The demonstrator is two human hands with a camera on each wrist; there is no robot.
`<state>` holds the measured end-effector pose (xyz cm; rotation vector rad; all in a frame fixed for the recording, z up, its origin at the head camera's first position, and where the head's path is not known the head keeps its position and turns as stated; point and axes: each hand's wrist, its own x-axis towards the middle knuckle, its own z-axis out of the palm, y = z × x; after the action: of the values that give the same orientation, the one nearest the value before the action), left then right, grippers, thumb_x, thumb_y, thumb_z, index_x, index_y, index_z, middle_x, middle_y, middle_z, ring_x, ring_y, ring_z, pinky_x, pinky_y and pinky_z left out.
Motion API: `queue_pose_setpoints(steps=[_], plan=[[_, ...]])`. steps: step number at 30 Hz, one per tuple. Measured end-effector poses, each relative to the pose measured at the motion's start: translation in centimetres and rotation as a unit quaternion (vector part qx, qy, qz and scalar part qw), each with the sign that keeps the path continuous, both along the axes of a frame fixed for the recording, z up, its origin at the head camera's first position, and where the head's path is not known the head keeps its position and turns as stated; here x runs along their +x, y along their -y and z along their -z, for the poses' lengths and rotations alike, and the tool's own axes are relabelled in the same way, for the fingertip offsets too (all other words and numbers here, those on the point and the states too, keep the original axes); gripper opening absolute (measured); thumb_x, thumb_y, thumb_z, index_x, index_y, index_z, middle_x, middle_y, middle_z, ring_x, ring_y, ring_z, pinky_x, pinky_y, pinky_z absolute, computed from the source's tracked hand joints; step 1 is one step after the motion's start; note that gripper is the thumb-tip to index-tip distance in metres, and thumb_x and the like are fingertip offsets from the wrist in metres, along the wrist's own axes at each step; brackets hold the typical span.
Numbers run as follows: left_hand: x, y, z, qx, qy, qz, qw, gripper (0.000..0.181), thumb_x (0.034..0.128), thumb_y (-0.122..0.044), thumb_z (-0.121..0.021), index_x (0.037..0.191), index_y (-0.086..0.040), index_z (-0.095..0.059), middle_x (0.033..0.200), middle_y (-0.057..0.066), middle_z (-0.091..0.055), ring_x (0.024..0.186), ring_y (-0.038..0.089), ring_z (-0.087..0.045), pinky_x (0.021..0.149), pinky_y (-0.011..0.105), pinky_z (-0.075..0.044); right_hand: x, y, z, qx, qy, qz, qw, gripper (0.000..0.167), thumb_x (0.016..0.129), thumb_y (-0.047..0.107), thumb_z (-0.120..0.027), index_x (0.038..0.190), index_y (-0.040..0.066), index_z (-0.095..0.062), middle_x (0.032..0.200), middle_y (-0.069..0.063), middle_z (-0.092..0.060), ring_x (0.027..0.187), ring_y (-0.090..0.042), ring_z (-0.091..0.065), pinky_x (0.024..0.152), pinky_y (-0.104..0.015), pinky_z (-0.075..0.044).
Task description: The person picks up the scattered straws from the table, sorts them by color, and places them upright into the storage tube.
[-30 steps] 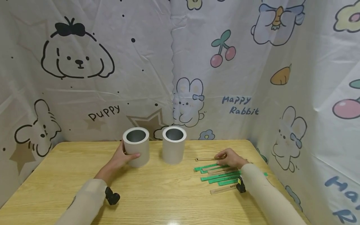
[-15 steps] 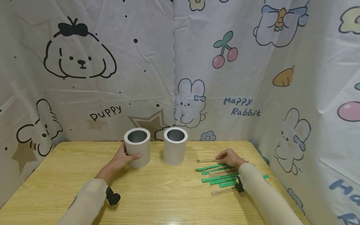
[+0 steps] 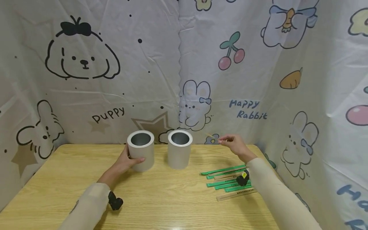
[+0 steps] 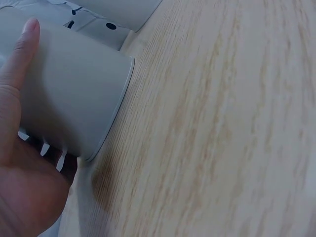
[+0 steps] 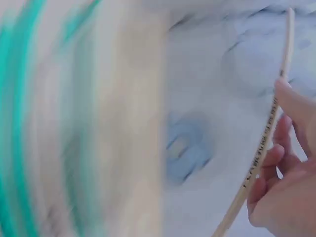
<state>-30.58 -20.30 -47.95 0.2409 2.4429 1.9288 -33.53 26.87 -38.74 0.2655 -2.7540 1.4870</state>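
My left hand [image 3: 125, 161] grips a white cylindrical container [image 3: 145, 156] by its left side, thumb across the front. In the left wrist view its fingers wrap behind the container [image 4: 74, 84], which stands on the table. A matching white container [image 3: 179, 156] stands just to the right, untouched. Raised above the table at the right, my right hand [image 3: 236, 146] pinches a slim tan stick packet [image 5: 264, 143] with dark printing. The packet points up and left in the head view, its tip short of the second container. Both containers have dark grey interiors.
Several green stick packets [image 3: 217, 184] and tan stick packets [image 3: 230, 195] lie in a loose row on the right of the wooden table [image 3: 161, 201], partly under the right forearm. A printed cloth [image 3: 149, 73] hangs close behind the table and along its sides.
My right hand has lifted the tan stick packet off the table, moving up and away from the row. My left hand stays on its container, and both containers keep their places.
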Motion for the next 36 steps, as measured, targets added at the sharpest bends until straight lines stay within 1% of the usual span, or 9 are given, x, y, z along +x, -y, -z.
queue_pose_setpoints(steps=[3, 6, 10, 15, 20, 24, 27, 31, 36], plan=[[0.0, 0.1, -0.1, -0.005, -0.004, 0.003, 1.0000, 0.108, 0.0850, -0.015, -0.081, 0.162, -0.013, -0.005, 0.161, 0.023, -0.026, 0.148, 0.045, -0.028, 0.121, 0.062, -0.023, 0.4, 3.0, -3.3, -0.090, -0.003, 0.008, 0.9959, 0.034, 0.099, 0.024, -0.066, 0.125, 0.002, -0.068, 0.109, 0.006, -0.066, 0.099, -0.008, -0.056, 0.095, -0.031, -0.045], [-0.1, 0.1, -0.2, -0.004, -0.006, 0.005, 1.0000, 0.108, 0.0849, -0.015, -0.081, 0.162, -0.013, -0.006, 0.160, 0.024, -0.027, 0.148, 0.045, -0.028, 0.121, 0.063, -0.024, 0.9, 7.2, -6.2, -0.207, -0.001, 0.007, 0.9782, 0.015, 0.101, 0.018, -0.063, 0.112, 0.016, -0.074, 0.098, 0.014, -0.065, 0.096, -0.004, -0.056, 0.094, -0.026, -0.043], [-0.2, 0.2, -0.2, -0.001, -0.008, 0.005, 1.0000, 0.107, 0.0840, -0.014, -0.082, 0.161, -0.012, -0.007, 0.160, 0.023, -0.027, 0.149, 0.046, -0.027, 0.121, 0.064, -0.023, 1.4, 13.5, -8.8, -0.373, 0.012, -0.025, 0.9275, 0.036, 0.103, 0.006, -0.056, 0.082, 0.029, -0.073, 0.082, 0.015, -0.064, 0.079, -0.004, -0.053, 0.078, -0.021, -0.040], [-0.2, 0.0, 0.0, -0.007, -0.014, 0.016, 0.9998, 0.108, 0.0837, -0.015, -0.083, 0.161, -0.011, -0.007, 0.161, 0.024, -0.026, 0.150, 0.048, -0.025, 0.121, 0.066, -0.021, 1.8, 20.3, -9.8, -0.508, 0.050, -0.060, 0.8576, 0.045, 0.103, 0.002, -0.052, 0.075, 0.029, -0.073, 0.075, 0.014, -0.064, 0.070, -0.003, -0.050, 0.070, -0.019, -0.036], [-0.1, -0.1, 0.0, -0.004, -0.025, 0.016, 0.9995, 0.106, 0.0843, -0.013, -0.081, 0.161, -0.013, -0.008, 0.160, 0.023, -0.027, 0.148, 0.047, -0.027, 0.120, 0.066, -0.023, 2.2, 25.7, -9.5, -0.557, 0.069, -0.087, 0.8234, 0.043, 0.104, 0.002, -0.051, 0.078, 0.029, -0.072, 0.077, 0.014, -0.063, 0.069, -0.003, -0.048, 0.070, -0.020, -0.035], [-0.1, -0.1, 0.0, 0.005, -0.035, 0.021, 0.9992, 0.105, 0.0852, -0.012, -0.080, 0.161, -0.014, -0.008, 0.160, 0.023, -0.027, 0.148, 0.048, -0.028, 0.119, 0.067, -0.023, 1.9, 28.7, -8.3, -0.561, 0.074, -0.076, 0.8209, 0.038, 0.102, 0.003, -0.055, 0.078, 0.028, -0.072, 0.076, 0.014, -0.062, 0.069, -0.002, -0.048, 0.069, -0.020, -0.035], [0.0, -0.1, -0.1, 0.004, -0.034, 0.027, 0.9991, 0.104, 0.0862, -0.013, -0.079, 0.161, -0.015, -0.007, 0.160, 0.023, -0.027, 0.148, 0.047, -0.028, 0.119, 0.067, -0.024, 1.6, 29.9, -6.9, -0.547, 0.075, -0.057, 0.8318, 0.030, 0.100, 0.003, -0.059, 0.083, 0.024, -0.072, 0.077, 0.013, -0.064, 0.070, -0.002, -0.051, 0.070, -0.019, -0.038], [0.0, -0.2, -0.1, 0.001, -0.025, 0.028, 0.9993, 0.104, 0.0867, -0.015, -0.079, 0.161, -0.017, -0.006, 0.160, 0.022, -0.027, 0.148, 0.046, -0.028, 0.120, 0.066, -0.024, 1.5, 30.2, -5.0, -0.483, 0.087, -0.033, 0.8705, 0.014, 0.098, 0.008, -0.064, 0.106, 0.011, -0.076, 0.090, 0.010, -0.069, 0.078, -0.004, -0.053, 0.078, -0.024, -0.039], [0.3, 0.0, -0.2, -0.002, -0.019, 0.026, 0.9995, 0.107, 0.0861, -0.015, -0.080, 0.162, -0.017, -0.004, 0.161, 0.022, -0.025, 0.149, 0.047, -0.025, 0.120, 0.067, -0.023, 1.9, 28.7, -3.9, -0.367, 0.104, -0.050, 0.9230, 0.032, 0.099, 0.020, -0.066, 0.130, 0.009, -0.068, 0.114, 0.007, -0.068, 0.094, -0.007, -0.052, 0.092, -0.032, -0.042]])
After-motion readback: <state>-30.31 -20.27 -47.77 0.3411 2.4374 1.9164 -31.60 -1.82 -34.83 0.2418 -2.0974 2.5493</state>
